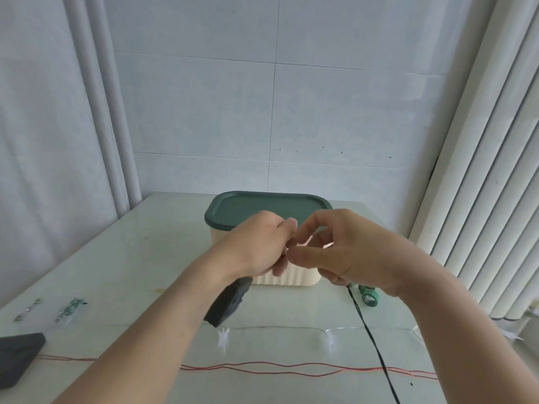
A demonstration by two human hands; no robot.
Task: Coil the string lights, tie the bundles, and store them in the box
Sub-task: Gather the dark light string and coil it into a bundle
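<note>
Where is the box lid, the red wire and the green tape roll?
box lid [262, 205]: head view, flat dark green top.
red wire [262, 367]: head view, middle of strand on table.
green tape roll [369, 298]: head view, its rim.

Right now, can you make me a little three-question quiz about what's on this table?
1. True or false: the green lid is on the box.
2. Which wire lies flat across the near table? A) red wire B) blue wire C) yellow wire
3. Fill in: the black cord hangs down from the ____ hand.

Key
1. True. The lid sits shut on the cream box.
2. A. The red wire runs from side to side, in front of both arms.
3. Right. The cord drops from under the right hand, which meets the left hand in front of the box. A black block hangs below the left hand.
</note>
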